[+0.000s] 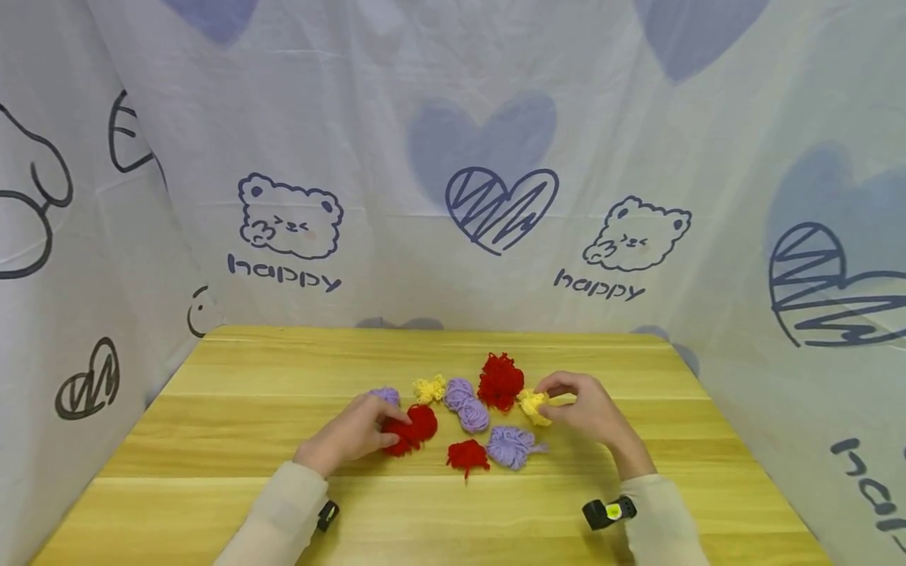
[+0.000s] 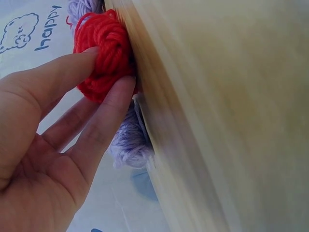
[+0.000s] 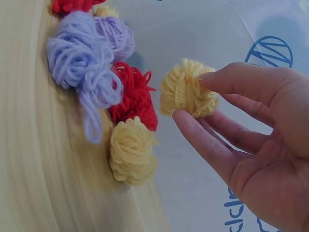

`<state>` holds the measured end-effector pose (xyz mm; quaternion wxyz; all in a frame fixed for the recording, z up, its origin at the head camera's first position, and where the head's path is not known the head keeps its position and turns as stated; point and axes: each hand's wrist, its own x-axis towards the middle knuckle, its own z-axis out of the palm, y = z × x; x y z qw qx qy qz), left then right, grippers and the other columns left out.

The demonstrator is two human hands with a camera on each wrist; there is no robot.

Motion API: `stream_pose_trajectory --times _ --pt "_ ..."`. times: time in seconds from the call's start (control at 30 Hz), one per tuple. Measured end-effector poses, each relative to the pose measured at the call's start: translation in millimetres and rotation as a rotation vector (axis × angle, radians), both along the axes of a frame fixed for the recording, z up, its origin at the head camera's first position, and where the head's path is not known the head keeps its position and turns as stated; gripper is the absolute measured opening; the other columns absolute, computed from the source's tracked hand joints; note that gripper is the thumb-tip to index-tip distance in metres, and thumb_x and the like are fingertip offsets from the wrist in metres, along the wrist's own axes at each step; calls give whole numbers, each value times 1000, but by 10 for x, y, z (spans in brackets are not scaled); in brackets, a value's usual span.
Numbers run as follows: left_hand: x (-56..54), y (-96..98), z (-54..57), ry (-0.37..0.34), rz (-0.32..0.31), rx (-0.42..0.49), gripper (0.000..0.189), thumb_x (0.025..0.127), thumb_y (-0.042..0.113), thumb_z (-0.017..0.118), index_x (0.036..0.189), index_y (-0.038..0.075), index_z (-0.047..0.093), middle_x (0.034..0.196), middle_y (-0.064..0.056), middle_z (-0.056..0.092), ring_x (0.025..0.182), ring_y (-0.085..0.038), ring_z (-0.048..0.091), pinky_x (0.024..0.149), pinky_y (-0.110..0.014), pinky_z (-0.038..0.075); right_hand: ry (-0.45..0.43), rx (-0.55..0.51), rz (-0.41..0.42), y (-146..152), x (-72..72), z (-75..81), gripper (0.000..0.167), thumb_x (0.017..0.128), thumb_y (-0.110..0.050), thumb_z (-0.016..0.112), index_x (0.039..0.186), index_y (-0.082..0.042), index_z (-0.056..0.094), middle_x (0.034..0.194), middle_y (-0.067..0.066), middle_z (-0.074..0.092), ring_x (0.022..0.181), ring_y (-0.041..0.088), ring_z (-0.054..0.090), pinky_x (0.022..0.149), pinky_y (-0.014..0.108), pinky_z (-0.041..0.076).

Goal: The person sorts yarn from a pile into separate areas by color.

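My left hand (image 1: 357,428) grips a red yarn ball (image 2: 107,55) between thumb and fingers, low at the table top. A second red yarn ball (image 1: 422,423) seems to lie right beside it in the head view. Behind that hand a purple yarn ball (image 2: 129,142) partly shows. My right hand (image 3: 270,121) pinches a yellow yarn ball (image 3: 188,89), held off the table in the right wrist view. Close to it, another yellow yarn ball (image 3: 133,152) rests on the table against a loose red yarn bundle (image 3: 133,94).
On the wooden table (image 1: 396,515) lie a looped purple yarn ball (image 1: 511,446), a small red bundle (image 1: 467,456), two purple balls (image 1: 467,405) touching each other, and a yellow ball (image 1: 429,389) farther back. A printed curtain (image 1: 396,291) hangs behind and along the sides.
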<state>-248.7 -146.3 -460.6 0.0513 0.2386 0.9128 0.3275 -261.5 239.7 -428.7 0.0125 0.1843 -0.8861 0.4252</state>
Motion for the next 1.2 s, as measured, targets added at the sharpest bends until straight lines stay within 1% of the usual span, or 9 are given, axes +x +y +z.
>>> stream_pose_trajectory --times 0.13,0.3,0.4,0.53,0.73,0.9,1.0,1.2 --pt "-9 1 13 -5 1 -9 26 87 -1 79 111 8 81 99 -5 69 82 -18 52 65 -20 47 -9 -9 -4 56 -7 1 21 86 -4 79 107 -9 75 113 13 74 108 31 69 83 27 57" --pt "-11 5 26 -12 0 -7 27 87 -1 79 112 8 81 100 -6 70 82 -18 52 64 -20 47 29 -21 16 142 -18 -8 24 88 -5 78 112 -7 74 116 15 74 107 32 69 90 41 58" --pt "-11 6 23 -17 -4 -5 27 87 -1 78 112 8 80 102 -7 71 81 -16 53 63 -20 48 50 -31 22 194 -18 -13 25 89 -5 77 114 -7 75 118 15 74 107 32 69 92 45 57" --pt "-12 -3 7 -20 -5 -7 27 87 -1 78 112 8 80 104 -9 71 79 -15 52 62 -20 48 49 -26 1 259 -7 3 25 89 -4 77 114 -8 76 119 15 74 107 31 68 90 41 56" --pt "-4 -1 13 -20 -3 -2 26 87 -1 78 112 8 80 104 -8 71 79 -15 52 62 -20 48 49 -12 -24 370 -2 39 23 90 -6 77 113 -8 77 119 15 74 107 31 68 91 41 56" --pt "0 0 16 -14 -5 -2 26 87 -1 78 112 8 80 104 -8 71 81 -16 54 64 -20 49 54 -16 -34 459 -1 58 24 90 -7 78 114 -6 76 119 17 74 108 33 68 87 31 57" --pt "-4 0 14 -11 -7 -4 26 87 -1 78 112 8 80 105 -8 72 83 -17 56 65 -20 50 41 -21 -46 516 0 67 25 90 -9 78 115 -6 76 120 18 74 108 33 68 83 26 56" --pt "-2 -4 8 -24 0 -3 27 88 -1 78 113 8 80 106 -9 72 83 -16 56 66 -20 51 28 -24 -83 628 1 67 26 91 -10 78 116 -4 75 121 19 73 108 31 68 80 23 57"
